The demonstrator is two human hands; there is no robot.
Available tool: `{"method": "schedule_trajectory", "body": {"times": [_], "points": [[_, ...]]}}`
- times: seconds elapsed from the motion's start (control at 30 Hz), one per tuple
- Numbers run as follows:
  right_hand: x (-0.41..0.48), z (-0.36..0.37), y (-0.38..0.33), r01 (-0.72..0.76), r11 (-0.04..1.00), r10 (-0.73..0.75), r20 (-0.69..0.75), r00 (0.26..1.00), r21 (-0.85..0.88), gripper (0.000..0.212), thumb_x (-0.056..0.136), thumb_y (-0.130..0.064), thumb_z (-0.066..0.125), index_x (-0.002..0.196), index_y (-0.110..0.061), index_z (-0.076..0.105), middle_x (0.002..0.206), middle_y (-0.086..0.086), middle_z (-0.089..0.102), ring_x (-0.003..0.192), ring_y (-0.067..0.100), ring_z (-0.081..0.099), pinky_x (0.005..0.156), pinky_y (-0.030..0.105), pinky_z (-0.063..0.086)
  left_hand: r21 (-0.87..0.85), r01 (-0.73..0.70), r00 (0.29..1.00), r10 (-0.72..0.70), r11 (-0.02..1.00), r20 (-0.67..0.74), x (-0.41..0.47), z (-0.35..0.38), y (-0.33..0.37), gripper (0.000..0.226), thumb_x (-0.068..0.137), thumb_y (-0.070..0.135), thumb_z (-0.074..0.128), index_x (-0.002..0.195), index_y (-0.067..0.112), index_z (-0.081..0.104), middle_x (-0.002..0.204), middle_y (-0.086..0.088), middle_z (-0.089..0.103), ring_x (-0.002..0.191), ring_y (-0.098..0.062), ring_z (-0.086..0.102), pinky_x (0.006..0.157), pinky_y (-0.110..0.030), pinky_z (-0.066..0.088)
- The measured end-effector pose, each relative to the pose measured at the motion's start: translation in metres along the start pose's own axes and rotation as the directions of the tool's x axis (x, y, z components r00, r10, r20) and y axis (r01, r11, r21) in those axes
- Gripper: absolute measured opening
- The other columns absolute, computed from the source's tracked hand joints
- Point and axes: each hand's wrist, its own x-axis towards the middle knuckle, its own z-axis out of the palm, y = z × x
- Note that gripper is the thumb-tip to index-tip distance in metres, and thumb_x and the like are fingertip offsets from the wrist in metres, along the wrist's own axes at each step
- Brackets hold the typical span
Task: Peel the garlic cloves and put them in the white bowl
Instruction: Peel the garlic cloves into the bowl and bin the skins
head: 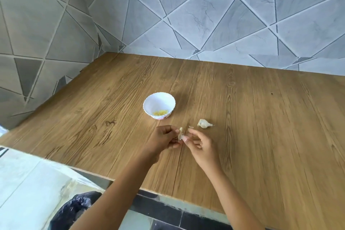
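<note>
A small white bowl [159,105] with a scalloped rim stands on the wooden table, with several yellowish peeled cloves lying in its bottom. Just in front of it, my left hand [164,139] and my right hand [197,143] meet over the table. Between their fingertips is one garlic cloves piece [180,132] with pale papery skin partly lifted; both hands pinch it. A chunk of the garlic bulb [204,123], still in its skin, lies on the table to the right of the bowl. A tiny scrap of skin [190,127] lies beside my right fingers.
The wooden table [261,127] runs back to a tiled wall on the far side and on the left. Its front edge crosses the lower left of the view. Below that edge a bin with a black bag [74,211] stands on the floor.
</note>
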Motion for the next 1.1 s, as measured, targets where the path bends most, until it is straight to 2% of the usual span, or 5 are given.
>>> {"method": "schedule_trajectory", "body": {"times": [0.1, 0.33, 0.63, 0.83, 1.1], "points": [[-0.011, 0.011, -0.003, -0.125, 0.981, 0.110, 0.105, 0.988, 0.149, 0.026, 0.083, -0.026, 0.072, 0.107, -0.018, 0.067, 0.093, -0.003, 0.072, 0.086, 0.011, 0.068, 0.080, 0.027, 0.055, 0.025, 0.010, 1.000, -0.010, 1.000, -0.002, -0.019, -0.009, -0.010, 0.025, 0.094, 0.020, 0.059, 0.100, -0.003, 0.065, 0.082, -0.011, 0.067, 0.072, -0.011, 0.063, 0.067, -0.022, 0.055], [-0.028, 0.033, -0.012, -0.165, 0.946, 0.147, 0.084, 0.985, 0.278, 0.016, 0.083, 0.003, 0.065, 0.091, -0.012, 0.068, 0.071, -0.001, 0.070, 0.065, 0.005, 0.066, 0.065, 0.018, 0.053, 0.015, 0.037, 0.999, -0.037, 0.999, 0.021, -0.038, -0.029, -0.017, 0.019, 0.093, 0.014, 0.059, 0.096, -0.004, 0.066, 0.077, -0.016, 0.056, 0.057, -0.014, 0.046, 0.051, -0.022, 0.036], [-0.039, 0.058, -0.005, 0.076, 0.950, -0.124, -0.144, 0.982, -0.304, 0.004, 0.081, -0.010, 0.072, 0.084, -0.013, 0.072, 0.080, -0.008, 0.065, 0.069, 0.003, 0.061, 0.065, 0.019, 0.050, -0.094, 0.024, 0.999, -0.020, 0.995, 0.041, -0.045, -0.058, -0.023, 0.008, 0.094, 0.009, 0.056, 0.090, 0.006, 0.063, 0.077, -0.007, 0.068, 0.070, -0.014, 0.064, 0.068, -0.025, 0.055], [-0.053, 0.053, -0.003, 0.133, 0.847, -0.262, -0.187, 0.947, -0.515, 0.023, 0.082, 0.005, 0.060, 0.097, -0.007, 0.071, 0.099, 0.003, 0.065, 0.090, 0.022, 0.063, 0.077, 0.035, 0.054, 0.022, 0.009, 0.997, -0.010, 1.000, 0.071, -0.043, -0.070, -0.025, 0.007, 0.083, 0.009, 0.070, 0.090, 0.008, 0.069, 0.075, -0.003, 0.063, 0.067, -0.010, 0.061, 0.064, -0.020, 0.055], [-0.073, 0.049, 0.012, 0.101, 0.711, -0.270, -0.137, 0.953, -0.696, 0.038, 0.088, -0.015, 0.064, 0.124, -0.005, 0.059, 0.125, 0.011, 0.062, 0.118, 0.028, 0.057, 0.099, 0.040, 0.044, 0.345, -0.041, 0.987, -0.016, 0.938, 0.161, -0.040, -0.058, -0.015, 0.007, 0.083, 0.006, 0.070, 0.089, 0.003, 0.070, 0.077, -0.007, 0.071, 0.068, -0.010, 0.068, 0.066, -0.019, 0.056]]}}
